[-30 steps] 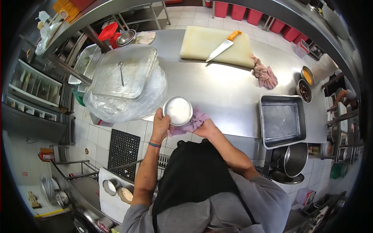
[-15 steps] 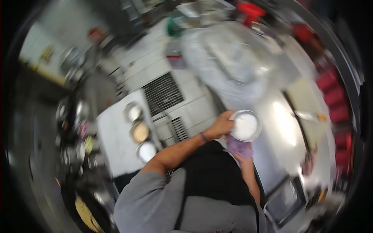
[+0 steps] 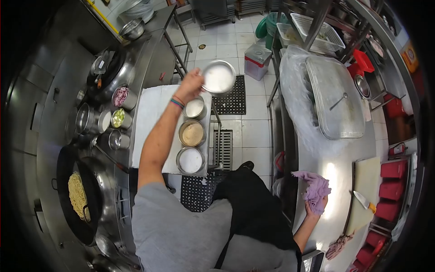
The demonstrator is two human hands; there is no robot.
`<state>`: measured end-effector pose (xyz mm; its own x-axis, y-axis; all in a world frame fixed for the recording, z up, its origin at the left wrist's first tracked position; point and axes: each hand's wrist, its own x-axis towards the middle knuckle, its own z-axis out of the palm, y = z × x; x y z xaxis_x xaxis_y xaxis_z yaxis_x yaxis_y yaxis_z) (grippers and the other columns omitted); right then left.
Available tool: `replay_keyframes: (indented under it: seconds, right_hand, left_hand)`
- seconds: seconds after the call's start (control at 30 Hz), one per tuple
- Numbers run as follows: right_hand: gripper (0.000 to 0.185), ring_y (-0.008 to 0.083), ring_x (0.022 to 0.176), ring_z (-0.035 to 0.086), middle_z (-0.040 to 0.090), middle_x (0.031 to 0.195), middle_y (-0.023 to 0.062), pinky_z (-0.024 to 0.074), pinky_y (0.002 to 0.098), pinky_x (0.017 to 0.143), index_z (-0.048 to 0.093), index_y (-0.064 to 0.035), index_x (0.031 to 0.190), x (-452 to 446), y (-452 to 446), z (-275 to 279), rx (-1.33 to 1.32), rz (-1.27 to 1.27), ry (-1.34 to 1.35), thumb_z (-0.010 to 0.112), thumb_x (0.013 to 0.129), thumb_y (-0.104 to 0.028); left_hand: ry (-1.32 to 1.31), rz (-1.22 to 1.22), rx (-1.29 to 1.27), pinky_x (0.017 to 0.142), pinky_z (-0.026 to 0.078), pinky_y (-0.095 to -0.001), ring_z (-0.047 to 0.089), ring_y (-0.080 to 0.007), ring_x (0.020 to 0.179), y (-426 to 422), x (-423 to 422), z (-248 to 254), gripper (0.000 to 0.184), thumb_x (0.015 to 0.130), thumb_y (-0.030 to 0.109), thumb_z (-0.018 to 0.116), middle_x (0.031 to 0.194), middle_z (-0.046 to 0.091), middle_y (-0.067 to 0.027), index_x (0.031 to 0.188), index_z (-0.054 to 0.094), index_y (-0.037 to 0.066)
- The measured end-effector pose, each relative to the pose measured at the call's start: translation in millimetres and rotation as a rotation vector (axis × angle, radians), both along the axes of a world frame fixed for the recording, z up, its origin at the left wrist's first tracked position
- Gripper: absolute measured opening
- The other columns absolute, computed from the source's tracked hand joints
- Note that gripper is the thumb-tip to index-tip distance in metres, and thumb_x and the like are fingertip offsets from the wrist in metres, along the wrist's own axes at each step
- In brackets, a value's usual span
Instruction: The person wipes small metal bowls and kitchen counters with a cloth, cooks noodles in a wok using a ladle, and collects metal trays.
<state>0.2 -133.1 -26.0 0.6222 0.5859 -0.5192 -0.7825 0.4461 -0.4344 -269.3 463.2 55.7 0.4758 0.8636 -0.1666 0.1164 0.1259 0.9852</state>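
Observation:
My left hand (image 3: 192, 84) grips the rim of a round metal container (image 3: 218, 77) filled with white powder or granules, holding it up beyond the far end of a white-covered surface. Lined up on that surface are a metal container of white grains (image 3: 194, 108), one of tan powder (image 3: 191, 134) and a nearer one of white grains (image 3: 190, 161). Over at the steel counter, my right hand (image 3: 313, 209) is closed on a crumpled purple cloth (image 3: 312, 190), which partly covers the fingers.
On the left stove, a wok (image 3: 79, 181) holds noodles (image 3: 78, 195), with containers of chopped onion (image 3: 121, 96) and green vegetables (image 3: 118, 118) beyond. The right counter (image 3: 312, 235) carries a plastic-wrapped lidded tray (image 3: 335, 99) and a knife (image 3: 364, 201) on a cutting board (image 3: 362, 181).
My left hand has carried the metal container from the right counter over to the left surface. My right hand, still holding the cloth, has separated from it. The view has turned and sharpened.

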Motion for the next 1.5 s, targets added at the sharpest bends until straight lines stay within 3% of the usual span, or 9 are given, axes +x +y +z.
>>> replay_keyframes:
  seconds: [0.07,0.47,0.57,0.63,1.1,1.27,1.4,1.47,1.5]
  right_hand:
    - [0.05,0.0294,0.099,0.07,0.063,0.131,0.0115,0.0622,0.0466,0.073,0.05,-0.0114,0.141,-4,3,3,0.034,0.076,-0.016,0.042,0.104,-0.044]
    - [0.044,0.0231,0.092,0.07,0.069,0.12,0.0057,0.0604,0.0434,0.071,0.06,-0.014,0.13,-2,19,-8,-0.164,0.078,-0.016,0.044,0.103,-0.045]
    - [0.044,0.0231,0.095,0.07,0.069,0.119,0.0057,0.0596,0.0422,0.073,0.061,-0.0136,0.129,-12,27,6,-0.181,0.053,-0.021,0.044,0.103,-0.045]
    - [0.046,0.027,0.094,0.069,0.067,0.12,0.0094,0.0592,0.0446,0.072,0.057,-0.0103,0.132,-13,24,1,-0.14,0.0,0.03,0.043,0.103,-0.044]
    - [0.044,0.0284,0.1,0.066,0.067,0.118,0.0119,0.0572,0.042,0.081,0.057,-0.0049,0.132,-14,20,-36,-0.048,-0.041,0.038,0.04,0.102,-0.033]
    - [0.044,0.0292,0.118,0.062,0.063,0.131,0.0143,0.0521,0.0429,0.1,0.055,-0.0027,0.134,-17,4,-58,0.086,-0.083,0.035,0.041,0.102,-0.029]
    - [0.043,0.029,0.124,0.059,0.059,0.137,0.0152,0.05,0.0431,0.104,0.052,-0.0024,0.138,-22,16,-44,0.285,-0.046,0.021,0.046,0.103,-0.026]
    - [0.044,0.0299,0.123,0.059,0.058,0.138,0.0161,0.0511,0.0431,0.102,0.051,-0.0025,0.14,-30,28,-30,0.17,-0.118,0.067,0.049,0.102,-0.026]
    - [0.039,0.0254,0.103,0.063,0.063,0.123,0.0123,0.0546,0.0369,0.081,0.055,-0.004,0.133,-34,47,-1,0.029,-0.181,0.115,0.053,0.101,-0.027]
  left_hand:
    - [0.129,0.053,-0.059,0.032,0.025,-0.025,0.054,-0.0128,0.047,45,-27,-8,0.015,0.084,0.001,0.051,0.072,0.053,-0.0056,0.098,0.047,0.007]
    - [0.119,0.275,-0.165,0.032,0.028,-0.027,0.053,-0.0159,0.045,119,-82,-163,0.01,0.083,0.002,0.049,0.068,0.052,-0.0084,0.092,0.049,0.005]
    - [0.083,0.311,-0.096,0.038,0.038,-0.0292,0.052,-0.0162,0.05,116,-83,-179,0.011,0.081,0.001,0.052,0.073,0.053,-0.0087,0.091,0.05,0.004]
    - [0.093,0.294,-0.043,0.048,0.047,-0.0317,0.052,-0.0157,0.058,109,-82,-180,0.013,0.08,0.002,0.054,0.077,0.053,-0.0076,0.092,0.049,0.003]
    - [0.106,0.117,0.006,0.084,0.051,-0.0332,0.06,-0.0188,0.092,103,-99,-185,0.038,0.084,0.01,0.054,0.103,0.061,-0.0084,0.12,0.053,0.0]
    - [0.383,0.03,-0.099,0.079,0.052,-0.0379,0.062,-0.0229,0.089,128,-116,-182,0.034,0.092,0.025,0.062,0.099,0.063,-0.0136,0.11,0.057,-0.003]
    - [0.8,0.203,0.931,0.089,0.047,-0.0472,0.06,-0.0388,0.101,122,-67,-97,0.063,0.088,0.038,0.076,0.107,0.062,-0.025,0.124,0.055,-0.008]
    - [0.513,0.116,1.173,0.092,0.046,-0.0461,0.059,-0.0406,0.106,49,8,-18,0.063,0.083,0.03,0.081,0.111,0.062,-0.0239,0.127,0.055,-0.007]
    - [0.401,-0.029,1.195,0.093,0.046,-0.0458,0.059,-0.0394,0.106,7,46,7,0.064,0.081,0.027,0.083,0.113,0.062,-0.0228,0.127,0.055,-0.006]
